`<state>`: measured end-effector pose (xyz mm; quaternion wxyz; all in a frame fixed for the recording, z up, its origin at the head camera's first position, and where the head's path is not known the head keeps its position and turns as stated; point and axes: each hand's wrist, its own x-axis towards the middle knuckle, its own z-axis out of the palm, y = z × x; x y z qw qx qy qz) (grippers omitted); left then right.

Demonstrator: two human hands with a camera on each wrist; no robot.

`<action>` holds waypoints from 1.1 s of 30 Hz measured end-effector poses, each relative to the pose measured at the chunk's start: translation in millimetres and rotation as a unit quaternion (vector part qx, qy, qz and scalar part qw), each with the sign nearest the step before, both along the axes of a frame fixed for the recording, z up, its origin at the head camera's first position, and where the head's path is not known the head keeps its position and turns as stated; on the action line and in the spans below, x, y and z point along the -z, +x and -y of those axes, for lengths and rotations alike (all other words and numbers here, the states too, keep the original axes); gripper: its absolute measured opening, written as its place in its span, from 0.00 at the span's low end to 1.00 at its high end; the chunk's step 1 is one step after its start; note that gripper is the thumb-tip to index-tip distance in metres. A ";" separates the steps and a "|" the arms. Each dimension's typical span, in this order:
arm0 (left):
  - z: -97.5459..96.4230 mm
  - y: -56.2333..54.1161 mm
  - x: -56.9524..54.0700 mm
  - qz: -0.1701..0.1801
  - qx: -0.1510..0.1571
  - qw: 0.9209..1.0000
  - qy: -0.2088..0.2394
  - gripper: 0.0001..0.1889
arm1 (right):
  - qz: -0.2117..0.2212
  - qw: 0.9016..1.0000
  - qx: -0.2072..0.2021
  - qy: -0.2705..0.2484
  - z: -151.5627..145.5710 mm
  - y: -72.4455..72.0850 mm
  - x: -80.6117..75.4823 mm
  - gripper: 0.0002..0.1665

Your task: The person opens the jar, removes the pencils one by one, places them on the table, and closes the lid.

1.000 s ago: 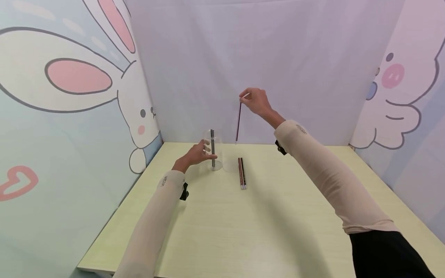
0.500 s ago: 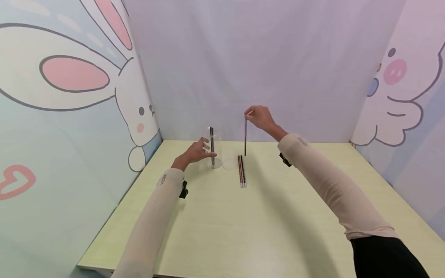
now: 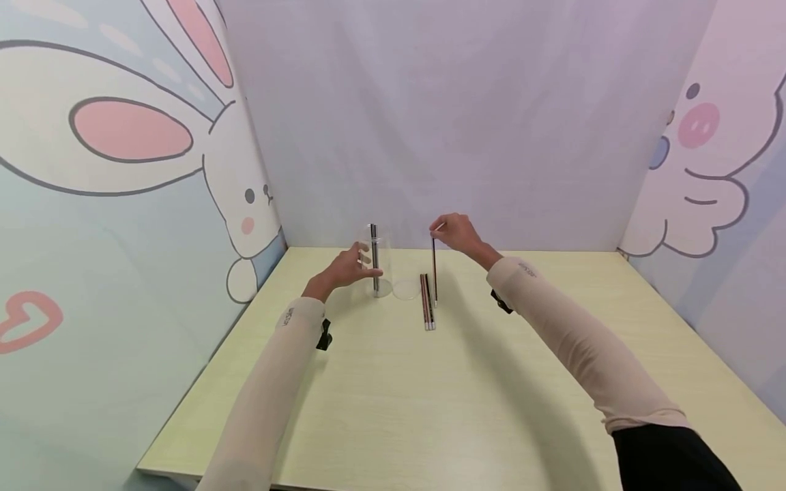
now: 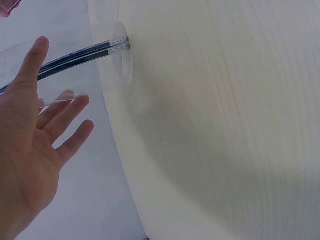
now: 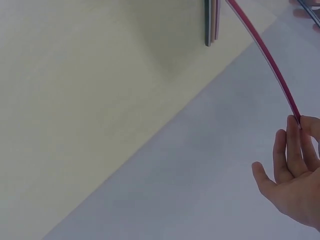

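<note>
Near the back of the table my left hand (image 3: 345, 267) holds a clear cylindrical container (image 3: 385, 259), thumb on one side and fingers on the other. Dark pencils (image 4: 82, 57) stand inside it, seen through the wall. To the right, my right hand (image 3: 457, 232) pinches a slim dark-red pencil (image 5: 270, 60) by its upper end. The pencil hangs nearly upright, its lower end close to the right side of several pencils (image 3: 428, 307) lying side by side on the table. Whether it touches the tabletop I cannot tell.
A clear round disc (image 3: 405, 290) lies between the container and the lying pencils. The pale table (image 3: 368, 409) meets a curtain-like back wall (image 3: 460, 123). Printed cartoon panels (image 3: 202, 273) stand on both sides.
My right hand has come down and slightly right, lowering the pencil from above the table's back edge to beside the lying pencils. My left hand stays on the container.
</note>
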<state>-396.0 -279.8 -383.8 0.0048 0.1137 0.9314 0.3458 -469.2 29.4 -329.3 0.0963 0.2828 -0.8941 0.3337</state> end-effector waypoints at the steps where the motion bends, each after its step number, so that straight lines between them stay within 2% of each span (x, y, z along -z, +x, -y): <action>1: 0.6 0.2 0.3 -0.001 0.000 1.000 0.000 0.45 | 0.003 1.000 0.000 0.002 0.2 0.2 3.1 0.13; 11: 2.4 0.4 1.3 -0.004 0.002 1.000 0.002 0.45 | 0.024 1.000 0.004 0.013 -3.6 -3.1 31.8 0.15; 18: 2.2 0.5 1.1 -0.002 0.000 1.000 0.001 0.45 | 0.020 1.000 0.005 0.014 -2.1 -1.6 49.7 0.13; 27: 3.4 1.2 0.0 -0.004 -0.001 1.000 0.007 0.45 | 0.044 0.998 0.034 0.035 9.9 -3.6 69.8 0.14; 33: 2.5 1.8 -0.3 -0.001 0.006 1.000 0.007 0.45 | 0.048 0.995 0.049 0.069 15.9 -4.1 86.8 0.14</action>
